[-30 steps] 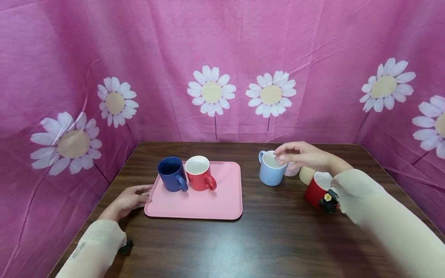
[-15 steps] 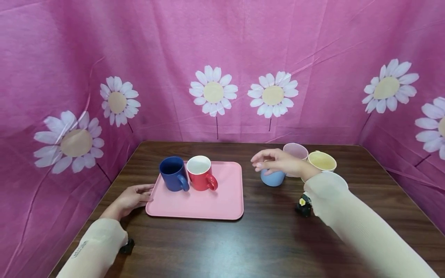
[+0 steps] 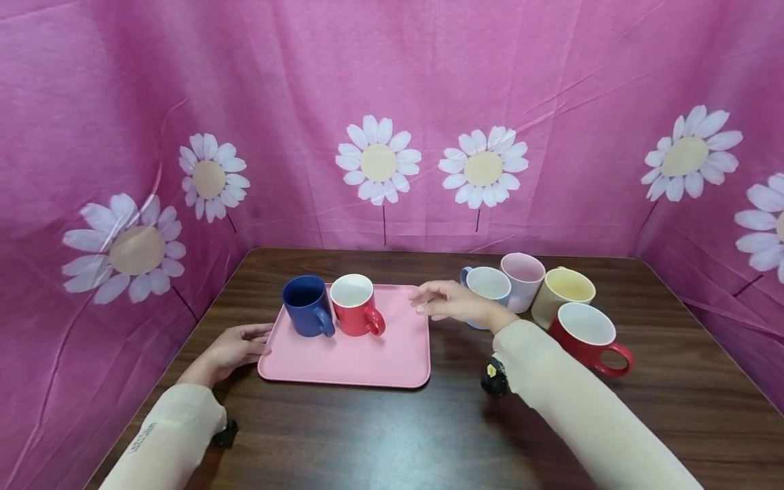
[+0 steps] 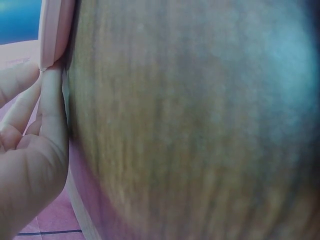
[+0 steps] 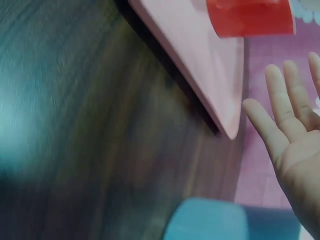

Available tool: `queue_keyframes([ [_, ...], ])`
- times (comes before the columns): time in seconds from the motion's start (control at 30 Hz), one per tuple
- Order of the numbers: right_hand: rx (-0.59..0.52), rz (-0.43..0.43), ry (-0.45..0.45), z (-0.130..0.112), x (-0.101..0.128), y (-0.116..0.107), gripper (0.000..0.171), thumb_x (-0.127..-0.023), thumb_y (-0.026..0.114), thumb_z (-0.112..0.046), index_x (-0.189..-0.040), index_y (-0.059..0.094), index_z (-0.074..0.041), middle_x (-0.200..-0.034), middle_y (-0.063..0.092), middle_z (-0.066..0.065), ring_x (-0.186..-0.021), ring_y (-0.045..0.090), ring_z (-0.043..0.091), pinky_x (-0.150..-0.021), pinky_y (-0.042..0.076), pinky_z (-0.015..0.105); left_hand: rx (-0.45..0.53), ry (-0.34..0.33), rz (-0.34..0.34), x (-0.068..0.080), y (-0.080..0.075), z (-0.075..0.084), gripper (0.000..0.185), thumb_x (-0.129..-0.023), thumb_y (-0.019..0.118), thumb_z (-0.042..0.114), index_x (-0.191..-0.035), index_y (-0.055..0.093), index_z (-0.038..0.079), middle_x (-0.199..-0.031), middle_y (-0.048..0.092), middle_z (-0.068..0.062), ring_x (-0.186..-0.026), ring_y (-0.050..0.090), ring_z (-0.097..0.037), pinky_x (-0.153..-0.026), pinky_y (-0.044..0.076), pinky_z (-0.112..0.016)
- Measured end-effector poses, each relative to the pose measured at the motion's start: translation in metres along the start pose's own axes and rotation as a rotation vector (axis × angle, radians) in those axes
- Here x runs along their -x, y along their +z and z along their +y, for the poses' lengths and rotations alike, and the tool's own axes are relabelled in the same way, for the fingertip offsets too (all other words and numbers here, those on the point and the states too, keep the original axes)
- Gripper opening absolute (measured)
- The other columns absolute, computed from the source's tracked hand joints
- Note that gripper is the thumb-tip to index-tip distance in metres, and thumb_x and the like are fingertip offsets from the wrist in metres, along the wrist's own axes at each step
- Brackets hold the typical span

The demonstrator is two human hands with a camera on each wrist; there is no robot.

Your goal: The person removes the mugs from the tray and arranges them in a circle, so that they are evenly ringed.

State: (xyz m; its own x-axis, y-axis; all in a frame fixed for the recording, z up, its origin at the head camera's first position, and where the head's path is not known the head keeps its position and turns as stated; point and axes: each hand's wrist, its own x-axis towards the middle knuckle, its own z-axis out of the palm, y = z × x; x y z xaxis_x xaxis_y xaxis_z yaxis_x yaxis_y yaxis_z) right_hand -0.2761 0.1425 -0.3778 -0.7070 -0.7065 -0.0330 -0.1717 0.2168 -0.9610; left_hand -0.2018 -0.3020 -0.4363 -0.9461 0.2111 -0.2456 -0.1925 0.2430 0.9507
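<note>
Right now we are resting our left hand (image 3: 235,346) flat on the tabletop (image 3: 367,429), its straight fingers (image 4: 50,105) touching the left edge of the pink tray (image 3: 367,357). Our right hand (image 3: 450,304) is hovering open and holding nothing, its fingers (image 5: 280,100) spread loosely just above the tray's far right corner. On the tray a dark blue mug (image 3: 306,306) and a red mug (image 3: 355,305) are standing upright side by side at the far left, their handles pointing toward us.

Just behind our right hand a light blue mug (image 3: 488,284) is sitting on the tabletop, beside the tray's right edge. We are also seeing a pale pink mug (image 3: 523,280), a yellow mug (image 3: 560,294) and a second red mug (image 3: 586,333) clustered to its right, all upright. The wrist views are blurred, so whether the neighbouring mugs are actually touching is hard for us to tell. Pink cloth printed with daisies (image 3: 378,161) is hanging round the tabletop.
</note>
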Motion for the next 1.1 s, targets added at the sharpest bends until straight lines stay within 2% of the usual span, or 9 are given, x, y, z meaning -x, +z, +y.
queue_keyframes([
  [0.13,0.013,-0.006,-0.040,0.008,-0.010,0.011,0.042,-0.091,0.062,-0.009,-0.126,0.049,0.011,-0.123,0.054,0.030,-0.116,0.052,0.037,-0.096,0.043,0.047,0.000,-0.002,0.010,0.000,0.000,0.000,0.062,-0.087,0.060,-0.005,-0.139,0.029,-0.018,-0.140,0.033,-0.036,-0.103,0.057,-0.010,-0.083,0.051,-0.029],
  [0.27,0.041,0.011,-0.055,0.012,-0.017,0.019,0.041,-0.091,0.062,-0.009,-0.126,0.051,0.010,-0.124,0.054,0.031,-0.117,0.050,0.039,-0.096,0.045,0.041,-0.007,-0.004,0.016,0.000,0.001,0.000,0.062,-0.087,0.061,-0.005,-0.139,0.029,-0.018,-0.140,0.034,-0.036,-0.104,0.057,-0.011,-0.083,0.051,-0.029],
  [0.57,0.043,0.041,-0.086,0.019,-0.034,0.037,0.038,-0.090,0.062,-0.003,-0.123,0.052,0.012,-0.118,0.059,0.024,-0.110,0.056,0.031,-0.091,0.049,0.036,-0.006,-0.008,0.018,0.000,0.001,0.000,0.062,-0.087,0.061,-0.005,-0.139,0.029,-0.017,-0.139,0.035,-0.036,-0.105,0.057,-0.012,-0.083,0.051,-0.029],
  [0.8,-0.009,0.060,-0.056,0.021,-0.044,0.052,0.038,-0.088,0.066,-0.006,-0.122,0.057,0.009,-0.113,0.062,0.016,-0.103,0.056,0.025,-0.087,0.050,0.032,-0.001,-0.007,0.011,0.001,0.001,0.001,0.062,-0.088,0.060,-0.006,-0.140,0.028,-0.018,-0.141,0.033,-0.036,-0.106,0.056,-0.013,-0.083,0.051,-0.030],
  [0.97,0.001,0.066,-0.024,0.021,-0.050,0.059,0.032,-0.088,0.067,-0.009,-0.116,0.061,0.007,-0.101,0.063,0.007,-0.095,0.054,0.019,-0.083,0.048,0.029,0.002,-0.005,0.011,0.001,0.001,0.000,0.061,-0.088,0.059,-0.006,-0.139,0.028,-0.018,-0.140,0.033,-0.036,-0.105,0.057,-0.013,-0.084,0.052,-0.030],
  [1.1,0.005,0.056,-0.011,0.018,-0.054,0.064,0.027,-0.091,0.065,-0.011,-0.110,0.064,0.007,-0.094,0.064,0.012,-0.091,0.056,0.021,-0.082,0.048,0.030,0.001,-0.004,0.012,0.001,0.001,0.000,0.061,-0.088,0.059,-0.006,-0.139,0.029,-0.018,-0.140,0.033,-0.036,-0.104,0.057,-0.012,-0.084,0.052,-0.030],
])
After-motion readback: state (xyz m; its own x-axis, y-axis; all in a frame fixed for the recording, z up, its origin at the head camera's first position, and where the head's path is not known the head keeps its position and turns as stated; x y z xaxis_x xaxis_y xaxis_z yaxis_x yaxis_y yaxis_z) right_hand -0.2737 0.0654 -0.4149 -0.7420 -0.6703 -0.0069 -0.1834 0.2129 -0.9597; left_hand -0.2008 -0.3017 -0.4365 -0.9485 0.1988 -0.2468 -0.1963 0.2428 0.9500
